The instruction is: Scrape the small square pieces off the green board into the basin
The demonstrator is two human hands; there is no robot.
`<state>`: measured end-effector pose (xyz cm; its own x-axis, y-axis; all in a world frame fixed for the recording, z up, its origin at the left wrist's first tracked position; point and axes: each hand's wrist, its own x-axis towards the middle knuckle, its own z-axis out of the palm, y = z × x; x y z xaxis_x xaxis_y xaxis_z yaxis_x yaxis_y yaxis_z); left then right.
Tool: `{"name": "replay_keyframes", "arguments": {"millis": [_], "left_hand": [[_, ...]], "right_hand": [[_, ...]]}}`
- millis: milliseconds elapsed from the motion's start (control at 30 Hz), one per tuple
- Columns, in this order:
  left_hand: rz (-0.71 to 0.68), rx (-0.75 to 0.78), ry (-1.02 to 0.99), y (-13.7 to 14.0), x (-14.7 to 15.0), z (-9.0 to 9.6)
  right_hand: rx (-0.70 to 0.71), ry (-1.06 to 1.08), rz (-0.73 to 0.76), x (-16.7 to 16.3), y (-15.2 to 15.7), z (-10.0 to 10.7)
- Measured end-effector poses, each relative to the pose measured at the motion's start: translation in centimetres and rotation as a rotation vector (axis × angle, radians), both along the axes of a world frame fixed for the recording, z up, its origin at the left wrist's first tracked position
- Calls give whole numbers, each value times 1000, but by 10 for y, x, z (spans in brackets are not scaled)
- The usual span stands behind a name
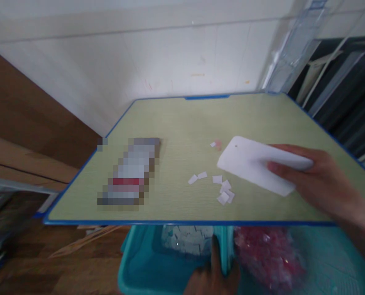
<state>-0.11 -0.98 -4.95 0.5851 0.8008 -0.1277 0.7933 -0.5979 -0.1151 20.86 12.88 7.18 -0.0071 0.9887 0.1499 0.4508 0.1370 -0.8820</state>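
Right hand (318,180) is closed around a white scraper (256,164), laid flat right of the paper scraps (224,190) (about 8). Left hand (213,274) grips the teal bin's divider (224,250), below the table's blue front edge (182,223).

We see a pale green table (182,123) with blue edging; a white scraper (250,162) and white paper scraps (224,190) at centre right; a teal bin (145,266) below, holding red scraps (268,254).
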Motion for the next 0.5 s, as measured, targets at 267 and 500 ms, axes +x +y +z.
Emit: {"name": "replay_keyframes", "arguments": {"millis": [267,500], "left_hand": [[24,-75,-10,-1,4,-1],[2,-75,-45,-1,2,0]], "right_hand": [[-103,214,-90,-33,-17,-21],[-130,258,50,-74,4,-22]]}}
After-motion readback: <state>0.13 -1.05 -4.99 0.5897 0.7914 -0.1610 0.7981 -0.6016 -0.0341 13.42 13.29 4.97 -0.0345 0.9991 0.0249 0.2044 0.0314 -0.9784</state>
